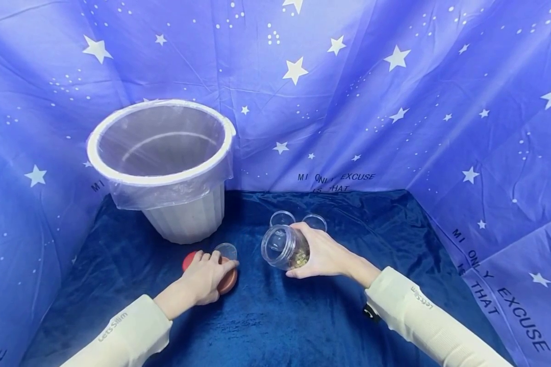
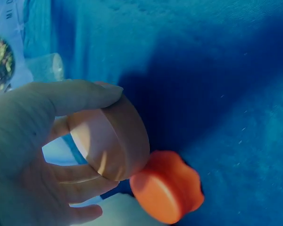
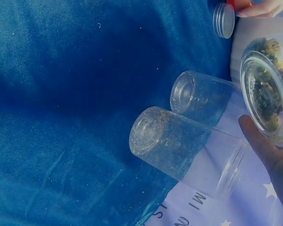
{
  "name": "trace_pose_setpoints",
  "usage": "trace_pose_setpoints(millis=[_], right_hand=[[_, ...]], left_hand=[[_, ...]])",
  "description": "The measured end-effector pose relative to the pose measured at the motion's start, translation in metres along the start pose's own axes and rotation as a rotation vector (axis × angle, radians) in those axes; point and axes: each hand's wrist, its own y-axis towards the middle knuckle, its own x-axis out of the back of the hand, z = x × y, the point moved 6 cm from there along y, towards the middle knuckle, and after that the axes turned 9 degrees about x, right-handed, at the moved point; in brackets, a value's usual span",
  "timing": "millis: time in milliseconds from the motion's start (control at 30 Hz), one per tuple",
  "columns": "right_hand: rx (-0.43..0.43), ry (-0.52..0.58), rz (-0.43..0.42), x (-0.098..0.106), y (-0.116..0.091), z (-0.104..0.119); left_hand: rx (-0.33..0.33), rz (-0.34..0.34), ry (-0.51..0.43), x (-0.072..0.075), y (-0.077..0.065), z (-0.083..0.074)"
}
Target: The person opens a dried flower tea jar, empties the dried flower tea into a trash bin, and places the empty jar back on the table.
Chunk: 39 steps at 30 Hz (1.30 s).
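Note:
My left hand [image 1: 201,279] pinches a brown round lid [image 2: 125,136] between thumb and fingers, low over the blue cloth. Beside that lid lies a red lid [image 2: 165,188] with a scalloped edge, partly under my fingers in the head view. A clear lid [image 1: 226,250] sits just beyond them. My right hand [image 1: 323,252] grips a clear jar [image 1: 275,248], tilted with its uncapped mouth to the left. Dried greenish-yellow plant bits [image 1: 300,259] lie inside it, toward the base. Two more clear jars stand behind, a nearer one [image 3: 174,141] and another [image 3: 205,99].
A large white bin [image 1: 188,219] with a clear plastic liner over its rim stands at the back left. Dark blue cloth [image 1: 303,326] covers the table. Blue-purple curtains [image 1: 372,102] with white stars enclose the back and sides.

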Motion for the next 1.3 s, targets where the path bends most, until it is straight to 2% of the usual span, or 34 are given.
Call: trace_pose_setpoints(millis=[167, 467, 1033, 1300], right_hand=[[-0.010, -0.010, 0.002, -0.001, 0.000, -0.001], [-0.013, -0.016, 0.006, -0.001, -0.001, -0.001], [-0.011, -0.014, 0.008, -0.001, -0.001, -0.001], [-0.027, 0.004, 0.004, -0.002, -0.002, -0.003]], left_hand=[[-0.014, -0.013, 0.030, -0.009, -0.002, -0.005], [0.008, 0.008, 0.048, -0.016, -0.004, -0.010], [0.014, -0.029, 0.221, -0.030, -0.006, -0.012], [0.026, -0.009, 0.197, -0.030, -0.006, -0.011]])
